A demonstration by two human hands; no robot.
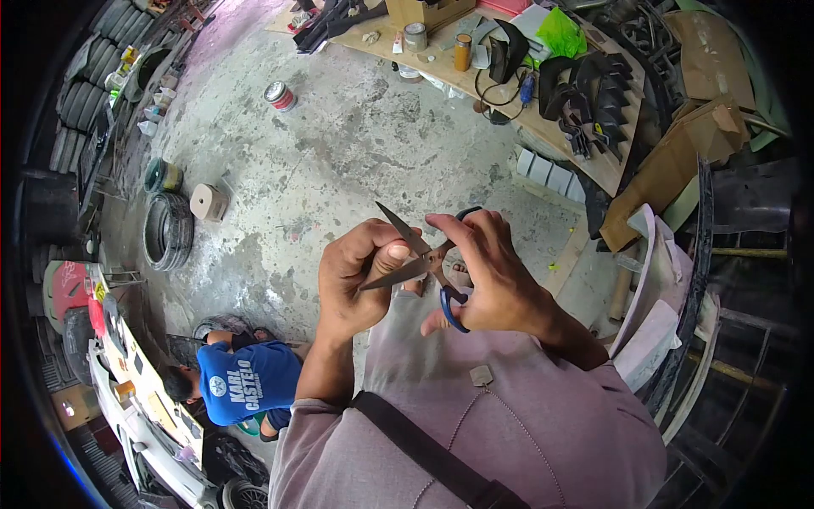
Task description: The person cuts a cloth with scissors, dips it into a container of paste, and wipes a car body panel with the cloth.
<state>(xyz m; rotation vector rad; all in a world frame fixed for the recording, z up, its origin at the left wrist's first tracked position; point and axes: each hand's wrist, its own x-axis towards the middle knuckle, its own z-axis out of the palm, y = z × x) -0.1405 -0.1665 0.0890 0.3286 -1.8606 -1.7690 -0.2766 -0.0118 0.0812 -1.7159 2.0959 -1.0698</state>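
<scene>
A pair of scissors (pixel 434 256) with blue handles is in my right hand (pixel 496 271), whose thumb and fingers go through the loops. The metal blades are spread apart and point left. Between them lies the thumb of my left hand (pixel 352 276), whose fingers are curled closed. Whatever those fingers may hold is hidden or too small to name. Both hands are in front of my chest, above the concrete floor.
A workbench (pixel 373 38) with cans, black parts and a green bag runs along the far right. On the floor are a paint can (pixel 280 96) and a tire (pixel 168 231). A person in a blue shirt (pixel 250 382) crouches at the lower left beside a white car (pixel 144 433).
</scene>
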